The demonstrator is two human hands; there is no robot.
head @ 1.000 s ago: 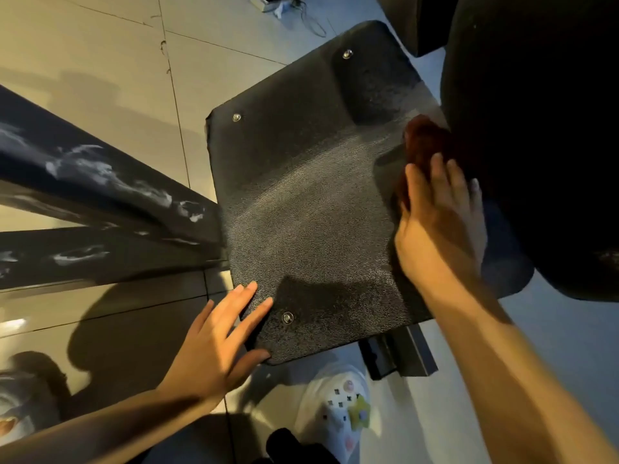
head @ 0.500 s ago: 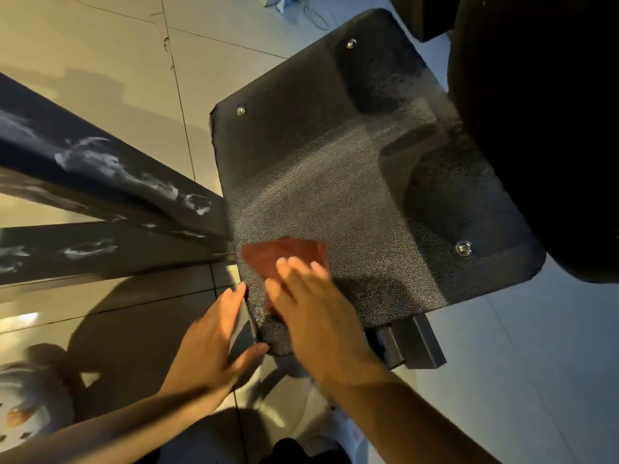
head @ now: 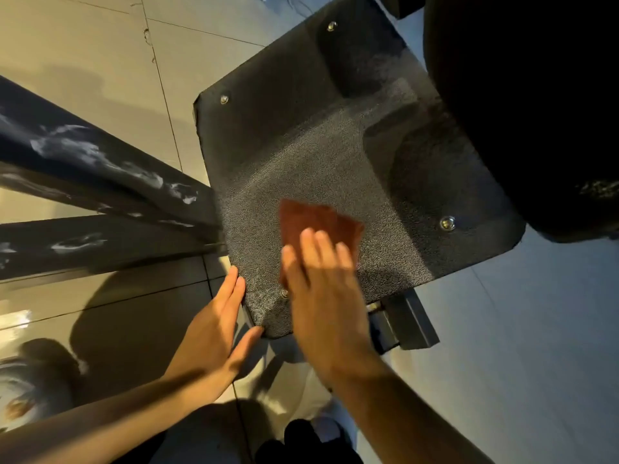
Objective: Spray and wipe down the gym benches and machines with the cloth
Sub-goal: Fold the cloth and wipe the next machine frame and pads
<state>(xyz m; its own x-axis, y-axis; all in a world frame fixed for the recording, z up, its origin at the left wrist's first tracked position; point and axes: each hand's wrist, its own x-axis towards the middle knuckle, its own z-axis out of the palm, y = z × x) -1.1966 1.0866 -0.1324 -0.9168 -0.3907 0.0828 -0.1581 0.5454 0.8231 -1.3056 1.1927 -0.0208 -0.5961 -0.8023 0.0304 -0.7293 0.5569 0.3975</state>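
My left hand [head: 214,333] braces the near corner of the textured footplate [head: 301,155], fingers straight and holding nothing, where it was a second ago. My right hand [head: 321,296], flat, presses the red cloth [head: 318,222] onto the plate's near-middle; it has swept back from the far right edge, so most of the plate looks wiped.
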